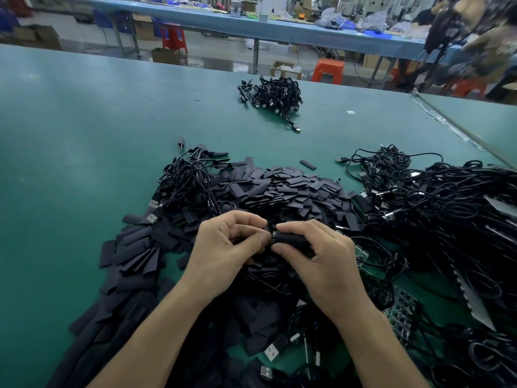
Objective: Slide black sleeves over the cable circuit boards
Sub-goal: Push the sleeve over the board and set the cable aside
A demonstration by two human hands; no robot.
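Note:
My right hand point(321, 259) holds a black sleeve point(291, 238) between thumb and forefinger, just above the pile. My left hand point(223, 250) meets it from the left, its thumb and fingers pinching a small black piece at the sleeve's open end; whether that is the cable or its board is hidden by my fingers. A large heap of loose flat black sleeves point(279, 189) lies under and beyond both hands. Bare green circuit boards point(400, 306) on black cables lie to the right of my right wrist.
A big tangle of black USB cables point(447, 208) fills the right side of the green table point(70, 163). A smaller bunch of cables point(187, 177) lies left of the heap, and another bundle point(271, 96) sits far back. Stools and benches stand beyond the table.

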